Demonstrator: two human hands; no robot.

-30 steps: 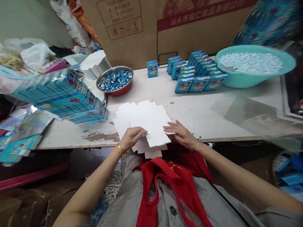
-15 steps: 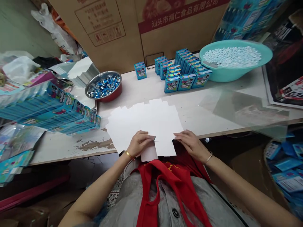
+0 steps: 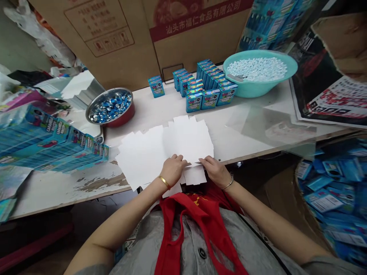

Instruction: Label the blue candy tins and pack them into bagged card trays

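White flat paperboard box blanks [image 3: 143,151] with notched edges lie overlapped at the table's front edge, partly sticking out over it. My left hand [image 3: 173,169] pinches the near part of a white blank [image 3: 189,137] on the right of the spread, thumb and fingers closed. My right hand [image 3: 214,171] grips the same blank's near right side between thumb and fingertips. Between both hands, that blank's near edge is slightly raised and bent. Below it, the ends of other white pieces [image 3: 195,175] show over my lap.
Blue candy boxes [image 3: 210,100] stand in rows behind the blanks. A metal bowl [image 3: 122,121] of shiny blue-and-silver pieces sits left, beside stacked blue boxes [image 3: 54,143]. A turquoise basin [image 3: 255,89] of small pale candies is at back right. Blue packs [image 3: 329,191] fill a carton lower right.
My hands have come closer together, and my right fingers have closed on the blank. The blank's near edge is now raised. The camera view has swung right.
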